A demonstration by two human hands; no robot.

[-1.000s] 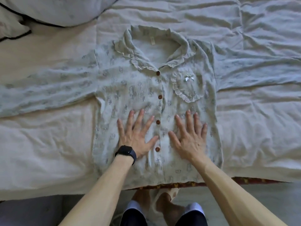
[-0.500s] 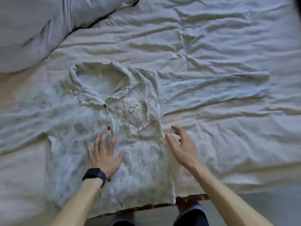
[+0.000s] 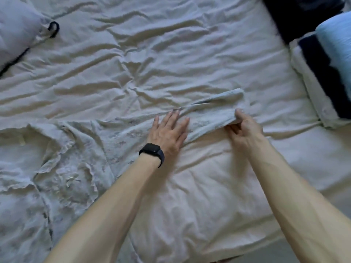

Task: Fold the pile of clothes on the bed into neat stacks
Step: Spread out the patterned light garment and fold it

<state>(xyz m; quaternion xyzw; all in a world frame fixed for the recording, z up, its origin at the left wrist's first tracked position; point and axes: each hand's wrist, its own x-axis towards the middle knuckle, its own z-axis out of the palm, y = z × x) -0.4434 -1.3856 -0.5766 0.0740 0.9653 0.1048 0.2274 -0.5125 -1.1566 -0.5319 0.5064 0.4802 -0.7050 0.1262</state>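
While one shirt lies spread, left hand flat on sleeve, right hand pinching cuff

A pale pillow with dark piping lies at far left; a wrinkled cream sheet spreads wide; grey floor shows at bottom right.

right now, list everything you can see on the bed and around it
pyjama shirt: 1, pale grey-blue with small print, spread on the left
sleeve: 1, same fabric, stretched rightward at centre
bed sheet: 1, cream, wrinkled, under everything
pillow: 1, pale with black piping, top left corner
blurred fabrics: count unclear, dark navy and light blue, right edge
watch: 1, black, left wrist
hands: 2, left hand pressing flat on the sleeve, right hand pinching the sleeve's end
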